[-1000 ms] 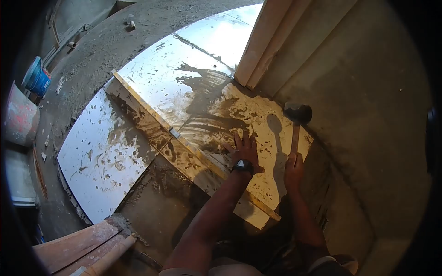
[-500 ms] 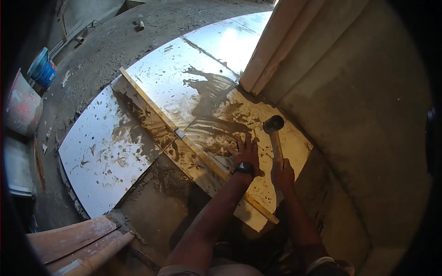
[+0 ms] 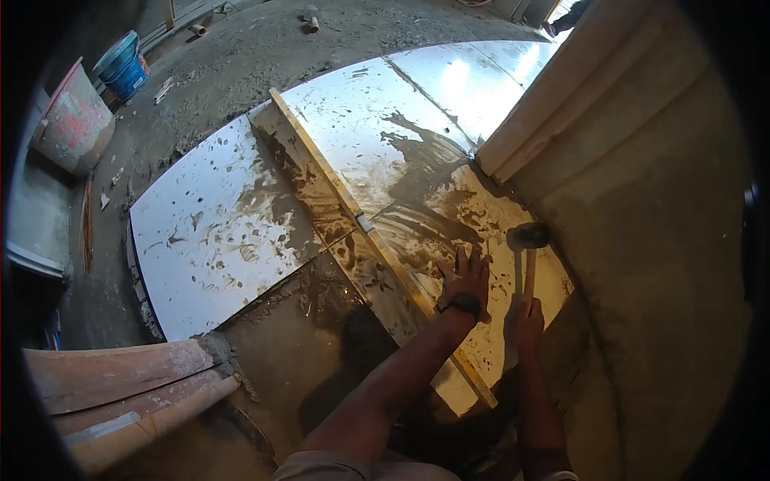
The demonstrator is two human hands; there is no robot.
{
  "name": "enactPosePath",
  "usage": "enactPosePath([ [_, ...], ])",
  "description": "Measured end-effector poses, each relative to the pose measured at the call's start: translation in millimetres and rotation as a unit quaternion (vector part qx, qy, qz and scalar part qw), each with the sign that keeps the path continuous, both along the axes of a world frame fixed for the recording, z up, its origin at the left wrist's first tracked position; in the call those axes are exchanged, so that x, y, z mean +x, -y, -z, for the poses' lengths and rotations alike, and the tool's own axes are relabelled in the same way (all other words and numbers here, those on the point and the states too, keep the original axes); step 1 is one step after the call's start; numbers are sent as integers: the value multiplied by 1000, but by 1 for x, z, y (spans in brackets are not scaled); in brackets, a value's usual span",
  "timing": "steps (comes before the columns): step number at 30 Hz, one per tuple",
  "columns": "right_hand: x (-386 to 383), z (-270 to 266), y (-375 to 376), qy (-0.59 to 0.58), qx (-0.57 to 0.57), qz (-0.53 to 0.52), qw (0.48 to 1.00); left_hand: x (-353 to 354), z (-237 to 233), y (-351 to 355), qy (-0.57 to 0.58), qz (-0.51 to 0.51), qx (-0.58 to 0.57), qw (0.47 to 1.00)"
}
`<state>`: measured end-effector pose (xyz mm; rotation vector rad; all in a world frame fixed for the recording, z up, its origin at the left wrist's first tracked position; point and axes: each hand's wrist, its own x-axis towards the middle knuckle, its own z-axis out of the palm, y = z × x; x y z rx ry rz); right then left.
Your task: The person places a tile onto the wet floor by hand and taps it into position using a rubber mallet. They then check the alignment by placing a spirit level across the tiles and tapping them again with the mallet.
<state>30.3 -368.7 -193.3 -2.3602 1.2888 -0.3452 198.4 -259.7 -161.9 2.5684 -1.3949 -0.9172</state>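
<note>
My left hand lies flat with fingers spread on a muddy white floor tile; a dark watch sits on that wrist. In my right hand is the wooden handle of a rubber mallet, its black head over the tile's right part. A long yellow spirit level lies diagonally across the tiles, passing just left of my left hand. Wet mortar is smeared over the tile surfaces around the level. Another spattered tile lies to the left of it.
A wooden door frame rises at the upper right beside a bare wall. Two buckets, one blue and one pale, stand at the upper left. Boards stand at the lower left. Rough mortar floor lies beyond the tiles.
The view has turned, so the scene sits further right and lower on the left. The mallet head has swung right relative to my left hand, which stays spread on the tile.
</note>
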Motion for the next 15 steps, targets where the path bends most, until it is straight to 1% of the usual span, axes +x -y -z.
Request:
enactPosePath([
  [2, 2, -3, 4, 58, 26, 16, 998, 3, -2, -1, -9, 7, 2, 1000],
  [3, -4, 13, 18, 86, 35, 1, 996, 1, 1, -1, 1, 8, -3, 1000],
  [4, -6, 14, 17, 84, 37, -7, 996, 1, 1, -2, -1, 0, -2, 1000],
  [7, 0, 4, 13, 119, 155, 7, 981, -1, 3, 0, 17, 4, 12, 1000],
  [8, 4, -1, 10, 116, 156, -5, 981, 0, 5, 1, 15, -8, 12, 1000],
  [11, 7, -5, 3, 91, 144, -1, 985, -3, 15, 9, 28, 3, 28, 999],
  [12, 4, -3, 1, 100, 124, -20, 987, -3, 15, 9, 29, -5, 27, 999],
  [14, -1, 0, -2, 106, 106, -47, 988, -1, 14, 7, 9, 19, 35, 999],
  [15, -5, -2, -7, 148, 114, -37, 982, -2, 14, 6, 13, 6, 32, 999],
])
